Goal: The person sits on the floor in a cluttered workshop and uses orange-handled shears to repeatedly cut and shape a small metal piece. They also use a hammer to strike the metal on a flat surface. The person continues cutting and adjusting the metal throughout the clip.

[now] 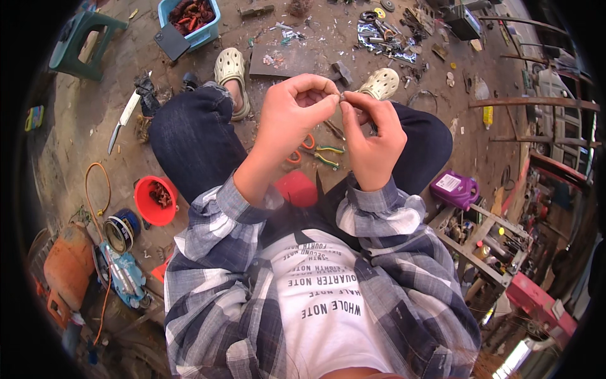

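My left hand [291,114] and my right hand [375,139] meet in front of me, above the ground between my knees. Thumb and forefinger of each are pinched together on a tiny greyish piece [341,97], too small to name. The other fingers of both hands are curled in. Something dark shows inside the curl of my right hand, mostly hidden. Below the hands, orange-handled scissors [302,148] and pliers with yellow-green grips [328,156] lie on the ground. A flat metal plate [284,63] with small scraps sits beyond them, beside a hammer head [343,72].
At the far left stand a blue basin [211,33] of reddish-brown pieces and a green stool [88,44]. A knife [124,120] and a red bowl [144,211] lie left of my legs. Loose metal parts [385,38] are spread far right. A purple jug [456,189] stands by my right knee.
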